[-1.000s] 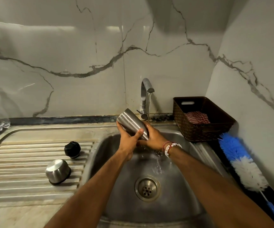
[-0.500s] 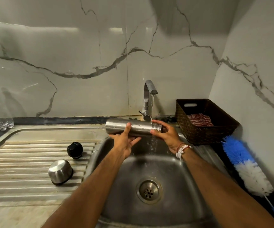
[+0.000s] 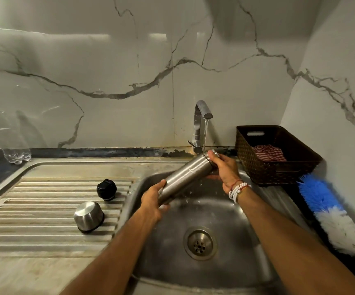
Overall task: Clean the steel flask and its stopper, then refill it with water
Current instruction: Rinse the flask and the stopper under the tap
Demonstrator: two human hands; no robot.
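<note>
One steel flask (image 3: 185, 177), tilted above one sink (image 3: 225, 213) beneath one running tap (image 3: 201, 124), base gripped in left hand (image 3: 153, 201), neck gripped in right hand (image 3: 223, 169); one black stopper (image 3: 106, 190) and one steel cup (image 3: 88, 216) left on drainboard (image 3: 34, 209).

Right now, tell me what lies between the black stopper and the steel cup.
Only bare ribbed draining board; head view shows stopper and cup apart.

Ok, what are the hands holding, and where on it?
The cylindrical steel flask: left hand at its base end, right hand at its threaded neck.
</note>
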